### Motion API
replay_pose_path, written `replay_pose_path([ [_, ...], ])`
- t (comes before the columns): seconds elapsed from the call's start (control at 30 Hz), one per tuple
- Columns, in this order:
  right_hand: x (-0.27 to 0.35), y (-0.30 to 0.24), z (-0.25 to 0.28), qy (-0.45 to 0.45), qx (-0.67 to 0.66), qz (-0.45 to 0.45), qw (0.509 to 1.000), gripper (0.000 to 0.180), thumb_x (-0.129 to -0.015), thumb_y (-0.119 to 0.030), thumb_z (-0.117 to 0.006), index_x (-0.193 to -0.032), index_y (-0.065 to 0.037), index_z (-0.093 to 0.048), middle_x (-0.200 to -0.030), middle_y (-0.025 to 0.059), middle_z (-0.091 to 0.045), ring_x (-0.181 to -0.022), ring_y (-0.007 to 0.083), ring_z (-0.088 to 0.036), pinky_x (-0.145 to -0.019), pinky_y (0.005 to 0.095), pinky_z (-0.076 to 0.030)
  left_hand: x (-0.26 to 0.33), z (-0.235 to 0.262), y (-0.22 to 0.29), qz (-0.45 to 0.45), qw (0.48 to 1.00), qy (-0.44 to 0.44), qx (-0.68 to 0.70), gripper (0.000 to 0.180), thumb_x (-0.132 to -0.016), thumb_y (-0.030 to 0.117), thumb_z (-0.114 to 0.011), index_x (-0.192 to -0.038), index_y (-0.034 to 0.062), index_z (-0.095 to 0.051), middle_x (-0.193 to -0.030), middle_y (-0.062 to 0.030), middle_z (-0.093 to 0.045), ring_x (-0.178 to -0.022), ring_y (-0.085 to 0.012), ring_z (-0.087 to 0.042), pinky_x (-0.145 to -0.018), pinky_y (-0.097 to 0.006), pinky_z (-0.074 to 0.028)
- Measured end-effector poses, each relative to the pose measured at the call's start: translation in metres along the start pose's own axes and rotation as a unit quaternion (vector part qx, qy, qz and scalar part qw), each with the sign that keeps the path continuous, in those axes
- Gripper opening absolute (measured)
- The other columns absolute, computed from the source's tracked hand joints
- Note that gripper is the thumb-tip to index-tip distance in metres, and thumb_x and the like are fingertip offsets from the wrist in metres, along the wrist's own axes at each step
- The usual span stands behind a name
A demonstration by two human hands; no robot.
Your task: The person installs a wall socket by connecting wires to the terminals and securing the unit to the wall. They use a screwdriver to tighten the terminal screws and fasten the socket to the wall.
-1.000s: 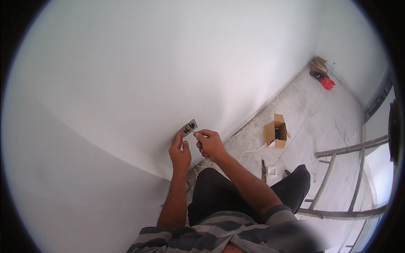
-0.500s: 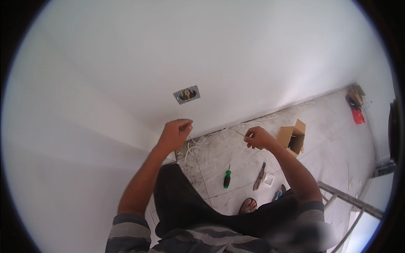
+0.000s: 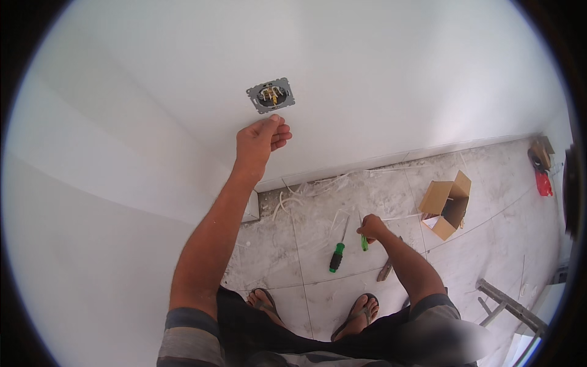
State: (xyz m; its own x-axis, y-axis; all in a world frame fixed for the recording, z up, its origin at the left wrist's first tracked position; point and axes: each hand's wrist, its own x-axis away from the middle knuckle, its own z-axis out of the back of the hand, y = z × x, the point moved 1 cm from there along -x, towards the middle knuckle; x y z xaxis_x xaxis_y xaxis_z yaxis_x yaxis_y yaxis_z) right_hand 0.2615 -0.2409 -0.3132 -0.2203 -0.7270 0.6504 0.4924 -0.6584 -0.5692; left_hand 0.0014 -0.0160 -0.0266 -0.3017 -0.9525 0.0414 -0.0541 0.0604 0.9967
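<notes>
A socket insert with a grey metal frame and brass-coloured centre sits in the white wall. Just below its lower edge, my left hand is raised, thumb and forefinger pinched together and the other fingers curled. Whatever is in that pinch is too small to make out. Lower and to the right, my right hand is closed round a slim screwdriver; its green handle shows below the fingers and its thin shaft above. A larger green-and-black screwdriver lies on the floor beside it.
An open cardboard box stands on the dusty tiles at the right. White cable pieces lie along the wall's foot. A pliers-like tool is partly behind my right forearm. A metal ladder-like frame is at the lower right.
My left hand has risen to just under the socket insert. My right hand has dropped lower, with the screwdriver's green handle now showing. The whole view has shifted, and both my feet now show.
</notes>
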Motion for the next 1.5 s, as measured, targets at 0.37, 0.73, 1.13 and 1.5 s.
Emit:
replay_pose_path([
  [0.37,0.035,0.034,-0.046,0.011,0.043,-0.020,0.999,0.033,-0.082,-0.022,-0.069,-0.088,0.011,-0.068,-0.074,0.0234,-0.071,-0.058,0.0309,-0.072,-0.057,0.0401,-0.061,-0.004,-0.001,0.016,-0.032,0.999,0.020,0.025,0.046,-0.101,0.040,-0.064,-0.106,-0.0061,-0.069,-0.094,-0.0146,-0.073,-0.085,-0.0240,-0.074,-0.078,-0.033,-0.060],
  [0.73,0.025,0.047,-0.015,0.089,0.056,0.006,0.994,0.043,-0.094,-0.036,-0.066,-0.078,0.004,-0.069,-0.058,0.0122,-0.068,-0.051,0.0238,-0.069,-0.053,0.0368,-0.059,-0.005,0.005,-0.002,-0.070,0.994,-0.023,-0.084,0.040,-0.100,0.036,-0.065,-0.107,-0.0030,-0.072,-0.096,-0.0114,-0.074,-0.088,-0.0194,-0.073,-0.081,-0.029,-0.057],
  [1.13,0.157,0.031,0.198,0.230,0.063,-0.001,0.971,0.026,-0.093,-0.020,-0.069,-0.089,0.005,-0.065,-0.069,0.0126,-0.068,-0.052,0.0191,-0.065,-0.050,0.0335,-0.055,0.035,-0.053,-0.064,0.029,0.913,-0.285,-0.291,0.031,-0.098,0.027,-0.064,-0.099,-0.0034,-0.073,-0.085,-0.0062,-0.072,-0.076,-0.0127,-0.068,-0.072,-0.026,-0.053],
  [1.5,0.248,0.228,0.057,0.216,0.127,-0.142,0.958,0.040,-0.087,-0.040,-0.075,-0.088,0.000,-0.070,-0.066,0.0155,-0.070,-0.063,0.0290,-0.070,-0.066,0.0430,-0.057,0.113,-0.077,-0.217,0.080,0.792,-0.467,-0.385,0.031,-0.091,0.024,-0.068,-0.092,-0.0063,-0.074,-0.072,-0.0104,-0.071,-0.064,-0.0153,-0.068,-0.064,-0.033,-0.054],
])
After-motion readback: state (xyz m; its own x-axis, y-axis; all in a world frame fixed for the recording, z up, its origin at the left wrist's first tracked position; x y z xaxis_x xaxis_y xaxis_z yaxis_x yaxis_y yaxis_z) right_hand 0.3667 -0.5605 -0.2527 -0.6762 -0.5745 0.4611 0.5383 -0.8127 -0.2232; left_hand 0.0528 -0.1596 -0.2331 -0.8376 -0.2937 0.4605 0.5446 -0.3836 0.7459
